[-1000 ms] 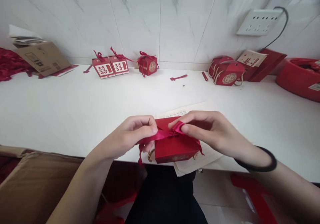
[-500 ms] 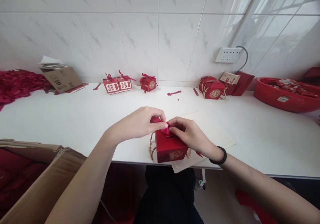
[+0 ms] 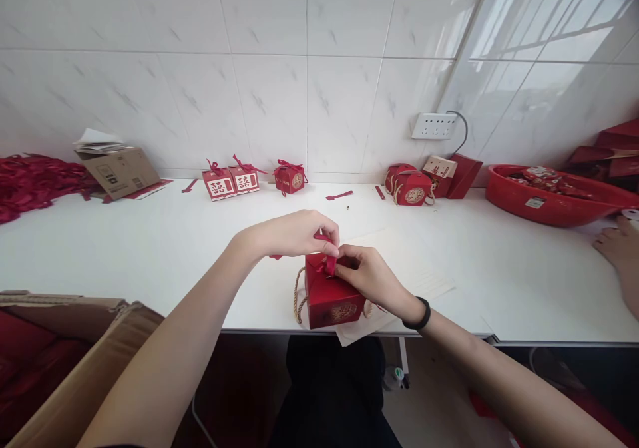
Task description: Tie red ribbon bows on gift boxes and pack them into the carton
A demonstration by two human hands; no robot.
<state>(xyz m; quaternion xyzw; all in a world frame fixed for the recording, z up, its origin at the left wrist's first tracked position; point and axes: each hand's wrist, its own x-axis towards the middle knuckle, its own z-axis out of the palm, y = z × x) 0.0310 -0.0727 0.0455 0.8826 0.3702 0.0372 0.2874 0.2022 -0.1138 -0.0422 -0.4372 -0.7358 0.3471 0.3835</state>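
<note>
A small red gift box (image 3: 332, 301) with a rope handle stands at the near edge of the white table (image 3: 164, 248), on sheets of paper (image 3: 414, 281). A red ribbon (image 3: 328, 261) sits on its top. My left hand (image 3: 294, 233) pinches the ribbon from the left, fingers closed. My right hand (image 3: 367, 276), a black band on its wrist, pinches the ribbon from the right, close against the left hand's fingertips.
Three small red ribboned boxes (image 3: 244, 180) stand by the wall. Red handled boxes (image 3: 412, 187) and a red bag are at the back right, a red basin (image 3: 552, 198) beyond. Another person's hand (image 3: 619, 251) rests at the far right. An open cardboard box (image 3: 74, 361) is at the lower left. Red ribbons (image 3: 30, 182) are heaped at the far left.
The hands have drawn together on top of the box, where earlier they held the ribbon spread apart. The view has pulled back and up, showing more wall and another person's hand.
</note>
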